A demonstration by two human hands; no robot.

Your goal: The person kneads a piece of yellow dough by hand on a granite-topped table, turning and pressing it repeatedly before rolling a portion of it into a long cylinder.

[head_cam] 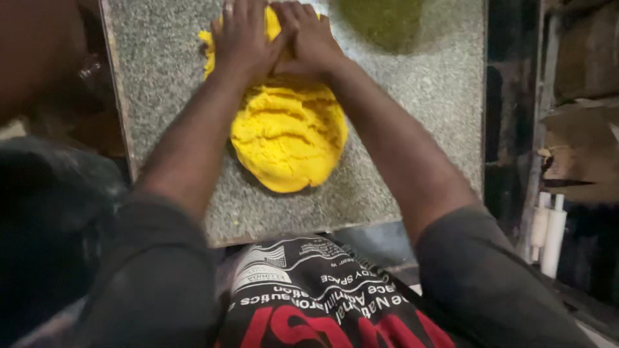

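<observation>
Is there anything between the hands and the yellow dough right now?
Nothing visible. The left hand and the right hand lie side by side, pressed straight onto the far end of the yellow dough, which sits on the speckled stone slab. No tool, cloth or wrap shows between skin and dough.

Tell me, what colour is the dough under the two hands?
Bright yellow dough, seen best in the head view, on a speckled grey stone slab.

We're looking at a speckled grey stone slab (412, 96), and right on it lies a big mound of bright yellow dough (288, 138), with a greenish patch (380, 22) near the far edge.
</observation>
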